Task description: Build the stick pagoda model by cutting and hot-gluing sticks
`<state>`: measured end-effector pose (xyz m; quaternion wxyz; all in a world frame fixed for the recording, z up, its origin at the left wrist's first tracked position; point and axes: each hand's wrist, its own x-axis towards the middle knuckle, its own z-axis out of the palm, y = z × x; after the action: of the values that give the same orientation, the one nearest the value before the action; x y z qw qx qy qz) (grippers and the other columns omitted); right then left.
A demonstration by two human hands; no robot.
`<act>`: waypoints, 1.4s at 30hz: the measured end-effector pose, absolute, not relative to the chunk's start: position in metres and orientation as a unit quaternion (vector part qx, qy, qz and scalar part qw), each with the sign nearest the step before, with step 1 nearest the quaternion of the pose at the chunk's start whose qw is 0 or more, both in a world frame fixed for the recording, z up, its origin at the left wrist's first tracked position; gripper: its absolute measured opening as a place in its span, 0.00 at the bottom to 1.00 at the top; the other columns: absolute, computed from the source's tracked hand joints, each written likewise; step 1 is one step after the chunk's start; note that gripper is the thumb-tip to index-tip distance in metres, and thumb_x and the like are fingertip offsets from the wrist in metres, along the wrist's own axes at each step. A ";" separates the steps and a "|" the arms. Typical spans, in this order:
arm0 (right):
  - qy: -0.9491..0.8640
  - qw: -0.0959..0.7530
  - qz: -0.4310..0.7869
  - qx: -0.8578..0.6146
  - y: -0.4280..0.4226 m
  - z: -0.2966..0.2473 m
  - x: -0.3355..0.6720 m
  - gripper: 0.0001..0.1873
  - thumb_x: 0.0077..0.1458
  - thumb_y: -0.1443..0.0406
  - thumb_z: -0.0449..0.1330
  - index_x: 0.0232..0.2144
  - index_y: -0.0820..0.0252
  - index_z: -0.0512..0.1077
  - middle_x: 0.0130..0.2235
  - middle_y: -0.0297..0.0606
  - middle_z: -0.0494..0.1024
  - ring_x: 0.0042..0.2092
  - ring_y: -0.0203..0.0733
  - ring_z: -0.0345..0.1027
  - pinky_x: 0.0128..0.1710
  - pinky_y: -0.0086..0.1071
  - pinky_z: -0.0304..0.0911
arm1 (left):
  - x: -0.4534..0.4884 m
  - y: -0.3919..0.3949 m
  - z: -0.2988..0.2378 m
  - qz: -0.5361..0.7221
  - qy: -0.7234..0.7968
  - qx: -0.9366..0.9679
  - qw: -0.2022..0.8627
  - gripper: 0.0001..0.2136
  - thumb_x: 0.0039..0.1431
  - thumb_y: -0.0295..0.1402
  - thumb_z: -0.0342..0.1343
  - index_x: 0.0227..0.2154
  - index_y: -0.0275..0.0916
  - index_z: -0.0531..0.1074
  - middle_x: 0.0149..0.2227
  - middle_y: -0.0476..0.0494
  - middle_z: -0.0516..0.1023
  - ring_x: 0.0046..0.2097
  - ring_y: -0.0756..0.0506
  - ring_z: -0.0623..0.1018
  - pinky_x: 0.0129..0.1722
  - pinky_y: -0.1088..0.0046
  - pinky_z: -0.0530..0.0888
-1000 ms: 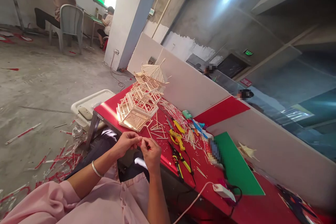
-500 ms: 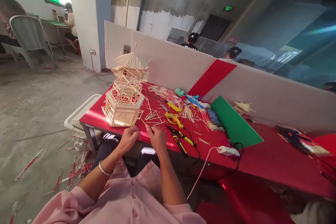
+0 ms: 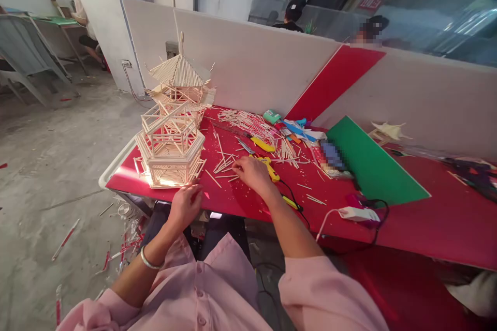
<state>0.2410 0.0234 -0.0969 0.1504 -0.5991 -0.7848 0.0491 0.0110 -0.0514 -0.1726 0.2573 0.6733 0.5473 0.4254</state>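
A pagoda model of thin pale wooden sticks (image 3: 174, 145) stands upright at the left end of the red table. Close to the front corner of its base is my left hand (image 3: 186, 206), its fingers curled in. Whatever those fingers may hold is too small to make out. My right hand (image 3: 252, 175) reaches over the table with thumb and fingers pinched beside a few loose sticks (image 3: 223, 163). I cannot tell whether a stick is between them. Just behind that hand lies a yellow glue gun (image 3: 271, 169), partly covered by it. Yellow-handled pliers (image 3: 292, 202) are mostly hidden under my right forearm.
Farther back lie a heap of sticks (image 3: 248, 124), a yellow-handled cutter (image 3: 263, 145) and a green-labelled container (image 3: 272, 116). A green board (image 3: 373, 170) leans at the right, near a white power strip (image 3: 359, 214). A pale partition (image 3: 248, 70) borders the table's back; people sit beyond.
My hands have moved apart. The right one has gone forward and right over the loose sticks and tools; the left stays near the model's base. The camera view has shifted.
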 end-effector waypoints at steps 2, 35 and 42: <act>-0.806 0.120 0.056 -0.577 0.050 -0.095 0.242 0.06 0.52 0.69 0.63 0.30 0.55 0.80 0.36 0.39 0.80 0.38 0.43 0.71 0.35 0.31 0.58 | 0.007 -0.055 -0.174 0.419 0.557 0.680 0.228 0.11 0.56 0.29 0.53 0.38 0.41 0.78 0.47 0.38 0.81 0.51 0.38 0.78 0.52 0.61 0.73; -0.892 -0.147 0.063 -0.422 0.124 -0.094 0.227 0.07 0.55 0.68 0.62 0.36 0.54 0.79 0.42 0.40 0.80 0.48 0.44 0.69 0.38 0.28 0.60 | -0.024 -0.063 -0.144 0.446 0.470 0.748 0.146 0.08 0.61 0.25 0.53 0.38 0.37 0.77 0.39 0.40 0.82 0.41 0.46 0.81 0.42 0.75 0.77; -0.884 -0.101 0.063 -0.452 0.116 -0.067 0.240 0.08 0.58 0.67 0.58 0.38 0.57 0.77 0.41 0.41 0.80 0.44 0.43 0.72 0.38 0.29 0.61 | -0.040 -0.073 -0.111 0.465 0.463 0.734 0.176 0.10 0.60 0.24 0.54 0.41 0.39 0.78 0.40 0.40 0.82 0.41 0.46 0.81 0.41 0.73 0.77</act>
<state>0.2400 0.1158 -0.0670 -0.1006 -0.4522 -0.8840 0.0630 -0.0396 -0.0727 -0.1107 0.1761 0.7337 0.4627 0.4654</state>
